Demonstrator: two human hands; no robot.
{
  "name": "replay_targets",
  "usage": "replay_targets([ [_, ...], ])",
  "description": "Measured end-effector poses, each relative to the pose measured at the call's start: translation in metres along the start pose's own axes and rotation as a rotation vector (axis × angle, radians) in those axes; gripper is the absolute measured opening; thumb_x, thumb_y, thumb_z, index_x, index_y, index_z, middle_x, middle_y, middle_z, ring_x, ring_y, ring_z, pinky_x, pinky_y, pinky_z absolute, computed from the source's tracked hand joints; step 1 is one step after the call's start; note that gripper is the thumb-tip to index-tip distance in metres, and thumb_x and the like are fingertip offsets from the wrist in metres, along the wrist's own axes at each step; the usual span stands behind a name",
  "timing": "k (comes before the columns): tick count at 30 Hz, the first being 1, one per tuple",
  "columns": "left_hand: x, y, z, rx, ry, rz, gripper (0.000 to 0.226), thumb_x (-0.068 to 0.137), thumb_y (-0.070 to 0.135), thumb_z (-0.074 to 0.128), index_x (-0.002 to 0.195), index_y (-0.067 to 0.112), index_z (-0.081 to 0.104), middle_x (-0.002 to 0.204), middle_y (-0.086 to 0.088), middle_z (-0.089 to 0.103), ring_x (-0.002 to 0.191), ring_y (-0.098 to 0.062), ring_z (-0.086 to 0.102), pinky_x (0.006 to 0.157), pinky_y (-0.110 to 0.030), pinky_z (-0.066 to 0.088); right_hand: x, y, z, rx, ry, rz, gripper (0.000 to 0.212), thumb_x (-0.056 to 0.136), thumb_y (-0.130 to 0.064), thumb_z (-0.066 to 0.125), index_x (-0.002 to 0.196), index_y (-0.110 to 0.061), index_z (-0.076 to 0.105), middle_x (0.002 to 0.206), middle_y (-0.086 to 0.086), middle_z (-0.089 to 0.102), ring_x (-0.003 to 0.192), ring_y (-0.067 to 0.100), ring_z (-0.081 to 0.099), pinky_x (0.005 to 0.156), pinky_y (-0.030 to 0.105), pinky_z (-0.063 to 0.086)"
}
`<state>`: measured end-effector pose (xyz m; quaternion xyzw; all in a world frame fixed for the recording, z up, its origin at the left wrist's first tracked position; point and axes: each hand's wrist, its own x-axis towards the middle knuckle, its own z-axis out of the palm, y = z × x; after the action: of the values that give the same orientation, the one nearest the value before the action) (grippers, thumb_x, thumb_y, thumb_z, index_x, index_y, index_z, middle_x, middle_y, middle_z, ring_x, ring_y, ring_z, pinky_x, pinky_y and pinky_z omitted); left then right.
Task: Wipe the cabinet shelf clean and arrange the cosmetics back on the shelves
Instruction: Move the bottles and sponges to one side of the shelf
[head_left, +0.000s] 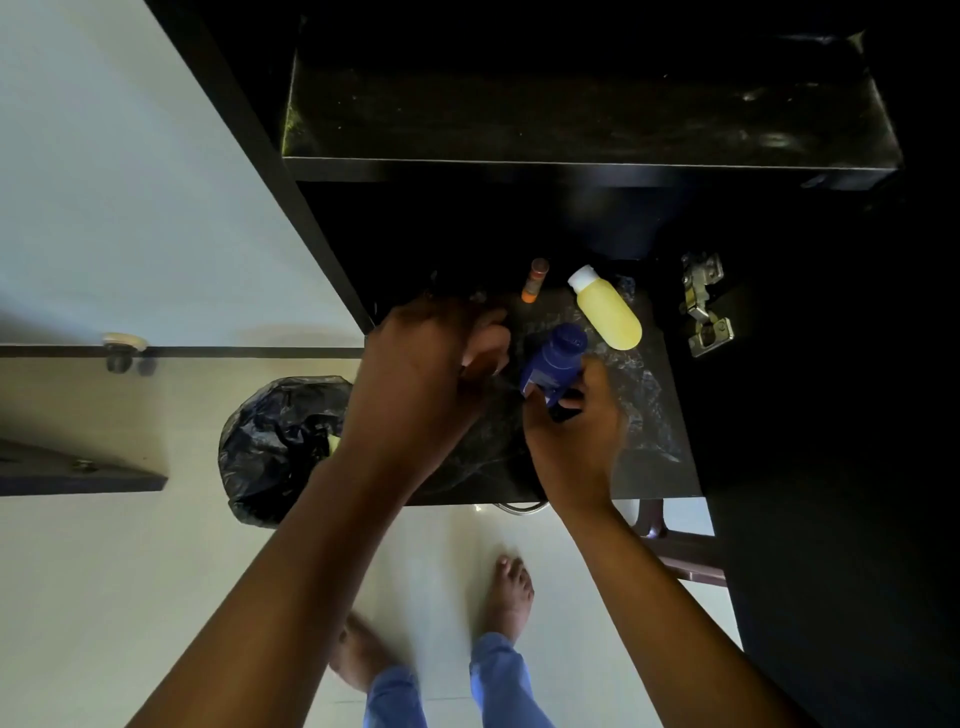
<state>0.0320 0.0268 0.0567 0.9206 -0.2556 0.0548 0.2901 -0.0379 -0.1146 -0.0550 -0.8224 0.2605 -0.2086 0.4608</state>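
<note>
My right hand (574, 431) grips a blue bottle (553, 361) above the lower black shelf (670, 431). My left hand (426, 374) reaches over the shelf's left part with its fingers curled; what they hold is hidden in the dark. A yellow bottle with a white cap (608, 309) lies on its side at the shelf's back right. A small orange tube (535, 280) stands behind my left hand. The upper shelf (571, 124) is bare and dusty. A thin plastic sheet (639, 384) covers part of the lower shelf.
A bin lined with a black bag (275, 441) stands on the pale floor left of the shelf. The open cabinet door's metal hinge (704, 304) sits at the right. A white wall panel (130, 182) is at the left. My bare feet (506, 597) are below.
</note>
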Motion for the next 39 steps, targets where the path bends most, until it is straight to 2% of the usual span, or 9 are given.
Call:
replay_targets([
  [1, -0.004, -0.005, -0.005, -0.008, -0.005, -0.013, 0.016, 0.079, 0.01, 0.083, 0.093, 0.015, 0.077, 0.092, -0.005, 0.078, 0.08, -0.025, 0.072, 0.073, -0.03, 0.057, -0.003, 0.0, 0.003, -0.014, -0.019, -0.002, 0.033, 0.078, -0.011, 0.078, 0.102, -0.025, 0.06, 0.09, -0.006, 0.07, 0.081, 0.016, 0.065, 0.074, 0.024, 0.053],
  [3, -0.01, -0.016, -0.016, -0.033, -0.021, -0.048, 0.023, 0.076, 0.013, 0.086, 0.097, 0.018, 0.078, 0.095, -0.002, 0.079, 0.082, -0.025, 0.073, 0.078, -0.033, 0.057, -0.011, -0.004, 0.008, -0.02, -0.055, -0.004, 0.033, 0.077, -0.011, 0.078, 0.104, -0.022, 0.062, 0.092, -0.005, 0.071, 0.082, 0.016, 0.065, 0.076, 0.022, 0.053],
  [7, -0.022, -0.04, -0.034, -0.064, -0.088, -0.113, 0.033, 0.078, 0.019, 0.086, 0.111, 0.021, 0.079, 0.107, -0.001, 0.079, 0.094, -0.021, 0.074, 0.09, -0.036, 0.058, -0.026, -0.01, 0.024, 0.021, -0.124, -0.046, 0.036, 0.076, -0.014, 0.074, 0.109, -0.022, 0.061, 0.098, -0.001, 0.07, 0.086, 0.019, 0.065, 0.076, 0.041, 0.058],
  [10, -0.029, -0.054, -0.039, -0.047, -0.11, -0.144, 0.036, 0.078, 0.018, 0.085, 0.114, 0.021, 0.078, 0.109, 0.0, 0.079, 0.096, -0.022, 0.074, 0.091, -0.042, 0.057, -0.033, -0.011, 0.036, 0.039, -0.163, -0.069, 0.039, 0.076, -0.018, 0.073, 0.113, -0.023, 0.062, 0.103, 0.0, 0.07, 0.089, 0.02, 0.066, 0.075, 0.045, 0.057],
  [15, -0.036, -0.073, -0.032, -0.048, -0.108, -0.159, 0.032, 0.079, 0.016, 0.084, 0.111, 0.022, 0.079, 0.109, 0.001, 0.077, 0.095, -0.02, 0.07, 0.087, -0.042, 0.056, -0.036, -0.016, 0.054, 0.058, -0.167, -0.089, 0.042, 0.077, -0.02, 0.073, 0.116, -0.026, 0.062, 0.111, 0.002, 0.069, 0.095, 0.018, 0.066, 0.076, 0.042, 0.057],
  [22, -0.032, -0.081, -0.015, -0.018, -0.106, -0.14, 0.035, 0.075, 0.009, 0.085, 0.107, 0.021, 0.079, 0.108, 0.001, 0.073, 0.096, -0.02, 0.067, 0.082, -0.036, 0.055, -0.03, -0.02, 0.068, 0.069, -0.161, -0.137, 0.039, 0.08, -0.026, 0.073, 0.118, -0.025, 0.063, 0.111, 0.004, 0.068, 0.093, 0.019, 0.066, 0.075, 0.041, 0.058],
  [27, -0.034, -0.08, -0.009, 0.0, -0.128, -0.115, 0.028, 0.074, 0.005, 0.085, 0.096, 0.021, 0.08, 0.105, 0.001, 0.074, 0.096, -0.02, 0.066, 0.08, -0.03, 0.05, -0.03, -0.018, 0.07, 0.068, -0.137, -0.153, 0.043, 0.079, -0.019, 0.077, 0.12, -0.021, 0.065, 0.113, 0.004, 0.068, 0.093, 0.02, 0.067, 0.074, 0.042, 0.058],
  [32, -0.033, -0.078, -0.006, 0.003, -0.127, -0.17, 0.039, 0.076, 0.009, 0.086, 0.112, 0.021, 0.077, 0.113, -0.002, 0.074, 0.1, -0.023, 0.067, 0.086, -0.025, 0.046, -0.032, -0.018, 0.068, 0.061, -0.146, -0.151, 0.047, 0.08, -0.013, 0.077, 0.125, -0.019, 0.064, 0.118, 0.004, 0.069, 0.097, 0.016, 0.067, 0.078, 0.035, 0.059],
  [39, -0.037, -0.073, -0.009, -0.035, -0.1, -0.187, 0.053, 0.074, 0.009, 0.087, 0.124, 0.016, 0.072, 0.119, -0.003, 0.072, 0.101, -0.023, 0.069, 0.088, -0.033, 0.056, -0.036, -0.013, 0.057, 0.06, -0.165, -0.125, 0.058, 0.076, 0.004, 0.067, 0.13, -0.017, 0.062, 0.126, 0.006, 0.062, 0.103, 0.021, 0.066, 0.083, 0.037, 0.059],
])
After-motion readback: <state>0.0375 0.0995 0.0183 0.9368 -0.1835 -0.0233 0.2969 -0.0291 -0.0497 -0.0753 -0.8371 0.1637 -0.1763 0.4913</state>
